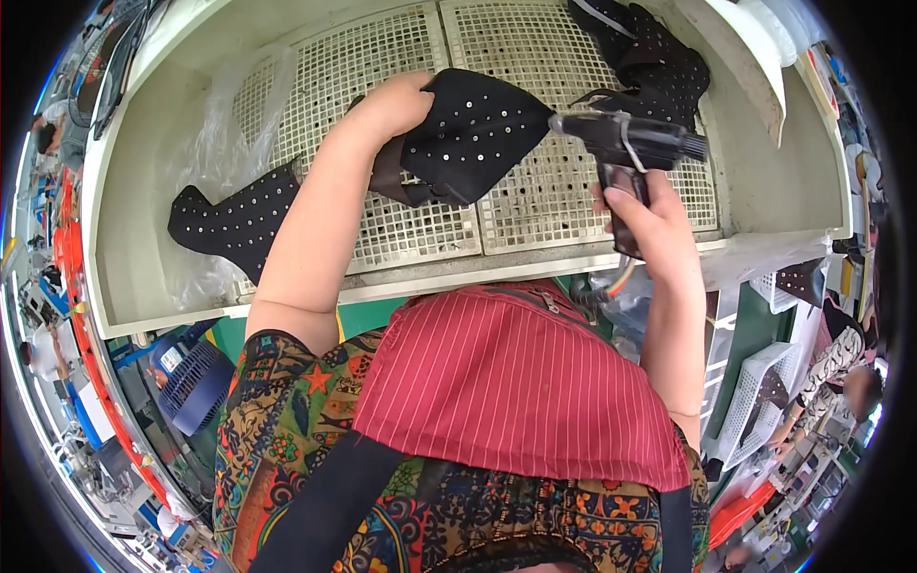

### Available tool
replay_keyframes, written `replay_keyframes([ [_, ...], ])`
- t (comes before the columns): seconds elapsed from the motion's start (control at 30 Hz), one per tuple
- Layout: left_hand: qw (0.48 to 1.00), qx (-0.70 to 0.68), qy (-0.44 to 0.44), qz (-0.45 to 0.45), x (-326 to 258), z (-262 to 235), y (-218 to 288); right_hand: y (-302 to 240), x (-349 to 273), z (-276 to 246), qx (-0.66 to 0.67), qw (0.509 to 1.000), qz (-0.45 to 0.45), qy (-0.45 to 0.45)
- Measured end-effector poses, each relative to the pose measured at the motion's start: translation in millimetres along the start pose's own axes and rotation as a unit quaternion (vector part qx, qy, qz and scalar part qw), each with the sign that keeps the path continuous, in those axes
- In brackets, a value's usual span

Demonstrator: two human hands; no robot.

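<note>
Along the floor of a wide, pale, high-walled tray (124, 220), two perforated panels (535, 215) are lying side by side, both showing rows of small square openings. Above them, toward the middle of the tray, a black studded piece (478, 129) is tapering rightward to a point, with dark brown strips hanging at its lower edge. The left hand (399, 103) is clamping the piece at its upper left edge, some fingers being hidden behind the fabric. The right hand (650, 215) is wrapping around the grip of a black pistol-shaped tool (626, 138); its nozzle is pointing left at the piece's tip, and whether the two are touching, I cannot tell. Also within the tray: a boot-shaped studded item (234, 220) is lying at left, partly passing behind the left forearm; clear crumpled plastic (229, 129) is spreading beside it; a dark studded bundle (659, 72) is resting in the far right corner, beyond the tool. Outside, low on the right, a white lattice basket (740, 420) is holding dark dotted material, while a second white basket (772, 294), nearer the tray, is sitting with another black dotted piece (802, 282).
</note>
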State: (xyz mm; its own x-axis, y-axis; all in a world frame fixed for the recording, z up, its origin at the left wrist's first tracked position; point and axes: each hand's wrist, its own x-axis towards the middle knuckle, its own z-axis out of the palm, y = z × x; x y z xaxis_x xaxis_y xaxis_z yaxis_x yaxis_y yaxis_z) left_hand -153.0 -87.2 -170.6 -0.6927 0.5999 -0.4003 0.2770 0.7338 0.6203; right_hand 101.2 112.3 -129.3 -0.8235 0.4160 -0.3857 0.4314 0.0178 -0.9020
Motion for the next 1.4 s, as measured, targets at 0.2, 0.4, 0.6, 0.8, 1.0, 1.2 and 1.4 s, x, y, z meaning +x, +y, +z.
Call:
replay_keyframes([
  [0.2, 0.999, 0.027, 0.030, 0.026, 7.9, 10.0, -8.9, -7.1, 4.9, 29.8, -0.253, 0.947, -0.192, 0.057],
  [0.4, 0.997, 0.043, 0.042, 0.047, 2.1, 11.3, -6.7, -23.8, -31.6, 17.2, -0.295, 0.949, -0.111, -0.015],
  [0.6, 0.997, 0.062, 0.032, 0.033, 1.9, 11.9, -5.1, -22.5, -18.5, 21.3, -0.275, 0.951, -0.119, 0.070],
  [0.8, 0.997, 0.055, 0.044, 0.028, -12.1, 11.9, 3.7, -14.6, -41.2, 5.2, -0.289, 0.940, -0.172, 0.053],
  [1.0, 0.998, 0.046, 0.040, 0.035, -19.6, 9.2, 7.1, -17.6, -43.5, -4.5, -0.296, 0.945, -0.099, 0.101],
  [1.2, 0.995, 0.042, 0.071, 0.054, -18.4, 14.1, 0.0, -19.5, -62.0, 6.5, -0.314, 0.943, -0.111, 0.011],
  [1.4, 0.998, 0.019, 0.046, 0.050, -15.9, 11.9, -0.4, -23.4, -53.3, 15.7, -0.295, 0.940, -0.169, -0.021],
])
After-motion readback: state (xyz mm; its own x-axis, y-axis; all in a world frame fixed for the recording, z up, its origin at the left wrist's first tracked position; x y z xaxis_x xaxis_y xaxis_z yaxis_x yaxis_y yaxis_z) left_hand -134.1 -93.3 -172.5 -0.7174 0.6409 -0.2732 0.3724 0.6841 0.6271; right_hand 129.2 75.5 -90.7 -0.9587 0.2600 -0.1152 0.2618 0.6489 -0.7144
